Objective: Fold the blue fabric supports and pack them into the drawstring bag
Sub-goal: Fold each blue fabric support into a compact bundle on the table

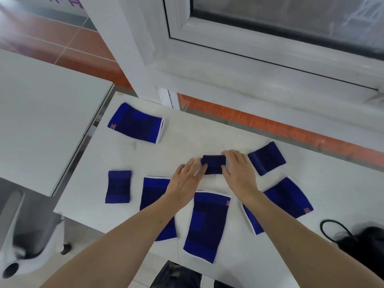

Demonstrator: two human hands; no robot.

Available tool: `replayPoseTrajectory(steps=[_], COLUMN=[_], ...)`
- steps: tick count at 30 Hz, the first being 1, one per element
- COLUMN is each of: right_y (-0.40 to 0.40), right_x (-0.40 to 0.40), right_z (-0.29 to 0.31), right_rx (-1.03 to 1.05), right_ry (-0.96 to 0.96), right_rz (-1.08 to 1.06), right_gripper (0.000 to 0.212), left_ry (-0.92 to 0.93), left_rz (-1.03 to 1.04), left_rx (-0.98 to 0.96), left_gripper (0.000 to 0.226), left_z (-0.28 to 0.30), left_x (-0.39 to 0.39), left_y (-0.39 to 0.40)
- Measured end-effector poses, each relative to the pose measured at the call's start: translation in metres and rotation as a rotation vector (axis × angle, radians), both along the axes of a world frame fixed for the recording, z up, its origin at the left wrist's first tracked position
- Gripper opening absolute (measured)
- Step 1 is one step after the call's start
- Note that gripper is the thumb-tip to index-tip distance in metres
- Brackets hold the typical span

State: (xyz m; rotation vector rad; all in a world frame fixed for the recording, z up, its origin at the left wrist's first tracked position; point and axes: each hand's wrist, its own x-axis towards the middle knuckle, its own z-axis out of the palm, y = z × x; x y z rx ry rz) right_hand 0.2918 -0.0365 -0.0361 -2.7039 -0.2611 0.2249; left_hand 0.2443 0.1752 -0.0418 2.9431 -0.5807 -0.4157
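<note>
Several blue fabric supports lie spread on a white table (93, 167). My left hand (185, 177) and my right hand (239, 171) press on either side of a small dark blue support (214, 164) at the table's middle, fingers on its edges. Another small support (266, 158) lies just right of it, and a third small one (118, 187) at the left. Long supports lie at the far left (136, 123), under my left forearm (153, 196), between my arms (207, 223) and under my right forearm (291, 198). The black drawstring bag (361, 244) sits at the table's right front.
A second white table (41, 121) stands to the left with a gap between. A white window frame (228, 65) and sill run behind the table. A chair base with casters (31, 246) is on the floor at the lower left.
</note>
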Motion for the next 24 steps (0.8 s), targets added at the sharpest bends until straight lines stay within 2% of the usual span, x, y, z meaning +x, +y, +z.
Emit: replayPoseTrajectory(steps=[2,6,9,14,16,18,24], right_y=[-0.002,-0.005,-0.008,-0.005,-0.007,-0.011,-0.013], right_x=[-0.001,-0.002,0.001,0.009,0.007,0.001,0.002], right_z=[-0.005,-0.013,-0.015,-0.017,-0.015,-0.017,-0.027], right_rx=[-0.065,-0.134,-0.142,-0.192,-0.226,-0.252,-0.258], right_ry=[-0.058,0.016,0.042,0.084,0.039,-0.003,0.098], right_rz=[0.132,0.126,0.126,0.153,0.193,0.244,0.226], right_gripper=[0.044,0.046,0.048,0.050,0.052,0.054,0.060], left_ry=[0.015,0.001,-0.070,-0.123,-0.122,-0.115,-0.086], left_rz=[0.004,0.019,-0.110,-0.277,-0.321,-0.339,-0.392], left_rx=[0.013,-0.004,-0.016,0.170,0.216,0.227,0.175], left_gripper=[0.084,0.083,0.076,0.071,0.066,0.065,0.072], left_z=[0.001,0.007,0.006,0.002,0.001,-0.002,-0.005], left_x=[0.001,0.005,0.006,0.015,0.018,0.019,0.029], left_y=[-0.002,-0.007,-0.007,0.000,0.002,0.002,0.006])
